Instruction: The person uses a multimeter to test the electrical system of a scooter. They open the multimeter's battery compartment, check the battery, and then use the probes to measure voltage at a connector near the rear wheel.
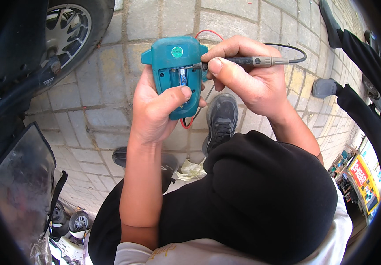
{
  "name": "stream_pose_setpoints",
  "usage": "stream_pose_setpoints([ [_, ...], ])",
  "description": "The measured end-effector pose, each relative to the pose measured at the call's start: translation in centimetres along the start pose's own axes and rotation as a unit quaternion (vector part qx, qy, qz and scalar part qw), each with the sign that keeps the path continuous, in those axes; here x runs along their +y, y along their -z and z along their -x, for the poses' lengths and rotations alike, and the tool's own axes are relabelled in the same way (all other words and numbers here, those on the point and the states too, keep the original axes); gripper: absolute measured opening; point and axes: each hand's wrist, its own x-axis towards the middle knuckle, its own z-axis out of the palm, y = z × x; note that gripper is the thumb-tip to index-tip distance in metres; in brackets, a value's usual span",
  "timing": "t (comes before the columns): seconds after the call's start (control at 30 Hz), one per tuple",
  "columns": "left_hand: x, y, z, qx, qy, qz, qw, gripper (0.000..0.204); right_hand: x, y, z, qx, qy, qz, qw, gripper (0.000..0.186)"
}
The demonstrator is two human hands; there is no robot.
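Head view: the teal device [167, 62] is held back up, compartment open, one battery [182, 76] inside.
Left grip: the left hand [155, 107] is closed around the teal device, thumb across the battery's lower part; if that thumb slackens, the battery could spring out.
Right grip: just right of the teal device, the right hand [256, 84] pinches a probe [243, 61]; a small wrist twist might skid it sideways.
Probe tip: at the upper right of the teal device's compartment, near the battery's top end; contact cannot be told. A slip there may bridge neighbouring metal.
Leads: a black lead [305, 53] loops right of the teal device, a red wire [209, 30] arcs above it; a snag could tug the probe away.
Paving: below the teal device [102, 117]; a freed battery would probably drop and roll, perhaps past the shoe [222, 115].
Wheel: beyond the teal device's upper left [69, 33], well apart, so knocking it seems unlikely.
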Motion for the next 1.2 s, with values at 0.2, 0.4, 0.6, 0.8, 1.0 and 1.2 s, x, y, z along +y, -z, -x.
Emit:
stream_pose_setpoints([
  [0.2, -0.2, 0.1, -0.1, -0.009, 0.003, -0.023, 1.000, 0.062, -0.3, 0.7, -0.7, -0.016, -0.135, -0.089, 0.987, 0.018],
  [0.4, -0.3, 0.0, 0.1, 0.001, 0.001, -0.025, 1.000, 0.063, 0.1, 1.3, -1.4, -0.039, -0.176, -0.119, 0.976, 0.016],
  [0.6, -0.3, 0.1, 0.0, 0.001, 0.006, -0.021, 1.000, 0.061, 0.4, 1.1, -1.5, -0.045, -0.184, -0.109, 0.976, 0.016],
  [0.8, -0.2, 0.3, -0.2, 0.002, 0.025, 0.014, 1.000, 0.058, 0.2, 0.7, -1.6, -0.044, -0.165, -0.084, 0.982, 0.016],
  [1.0, -0.4, 0.4, -0.3, 0.004, 0.029, 0.020, 0.999, 0.055, 0.4, 0.8, -1.3, -0.019, -0.167, -0.114, 0.979, 0.018],
  [1.2, -0.2, 1.7, -0.7, 0.070, -0.003, -0.036, 0.997, 0.051, 5.1, 7.1, -1.2, 0.148, -0.179, -0.158, 0.960, 0.020],
])
